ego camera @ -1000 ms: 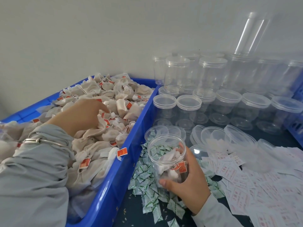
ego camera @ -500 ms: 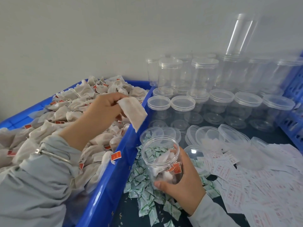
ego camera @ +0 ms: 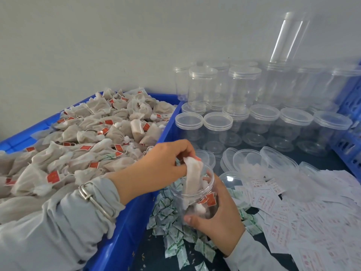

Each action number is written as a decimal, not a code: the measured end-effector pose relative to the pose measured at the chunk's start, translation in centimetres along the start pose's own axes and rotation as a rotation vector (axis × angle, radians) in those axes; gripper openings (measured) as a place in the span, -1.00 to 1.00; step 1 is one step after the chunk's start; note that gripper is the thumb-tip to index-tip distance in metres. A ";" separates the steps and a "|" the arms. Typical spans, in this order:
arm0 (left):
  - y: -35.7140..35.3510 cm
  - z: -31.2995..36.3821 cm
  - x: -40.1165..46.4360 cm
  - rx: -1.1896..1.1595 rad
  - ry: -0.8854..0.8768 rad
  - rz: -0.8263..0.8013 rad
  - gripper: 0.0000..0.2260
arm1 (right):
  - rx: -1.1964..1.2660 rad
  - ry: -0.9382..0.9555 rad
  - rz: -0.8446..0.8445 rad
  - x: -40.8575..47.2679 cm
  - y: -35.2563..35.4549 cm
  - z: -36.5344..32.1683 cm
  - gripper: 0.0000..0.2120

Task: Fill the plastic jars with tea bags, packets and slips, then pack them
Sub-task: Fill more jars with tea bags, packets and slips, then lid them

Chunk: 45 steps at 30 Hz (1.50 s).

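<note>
beside blue crate (ego camera: pixel 136 218), left hand (ego camera: pixel 156 169) pinches upright tea bag (ego camera: pixel 192 177); right hand (ego camera: pixel 218 218) grips jar (ego camera: pixel 195 198).

Both arms wear long pale grey sleeves, soft fabric, bunched into folds toward the cuffs. The left sleeve (ego camera: pixel 58 222) carries a plain silver metal bangle (ego camera: pixel 95 200) over the cloth just behind the wrist; the right sleeve (ego camera: pixel 254 255) has nothing on it. Left hand (ego camera: pixel 156 173) and right hand (ego camera: pixel 218 218) are bare, no gloves or rings visible.
</note>
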State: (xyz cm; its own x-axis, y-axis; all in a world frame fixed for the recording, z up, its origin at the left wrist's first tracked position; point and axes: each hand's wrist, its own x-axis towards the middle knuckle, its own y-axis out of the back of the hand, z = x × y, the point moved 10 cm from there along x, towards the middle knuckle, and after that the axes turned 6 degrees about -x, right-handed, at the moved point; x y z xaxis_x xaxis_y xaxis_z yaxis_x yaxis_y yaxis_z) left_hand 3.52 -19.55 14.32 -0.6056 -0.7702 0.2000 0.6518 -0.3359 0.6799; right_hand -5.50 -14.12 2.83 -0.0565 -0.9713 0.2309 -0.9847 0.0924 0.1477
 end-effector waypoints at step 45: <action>4.0 -3.4 -0.2 -0.084 0.138 0.389 -0.12 | -0.756 -0.151 -0.228 1.1 1.2 3.1 -0.02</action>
State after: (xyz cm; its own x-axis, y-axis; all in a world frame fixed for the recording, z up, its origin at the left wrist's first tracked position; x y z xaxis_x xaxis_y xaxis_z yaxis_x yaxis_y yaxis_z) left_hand 7.78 -22.53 14.58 -0.2439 -0.9119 0.3302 0.8583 -0.0445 0.5112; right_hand -7.26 -15.76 0.28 0.0579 -0.9983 -0.0086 -0.5999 -0.0417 0.7990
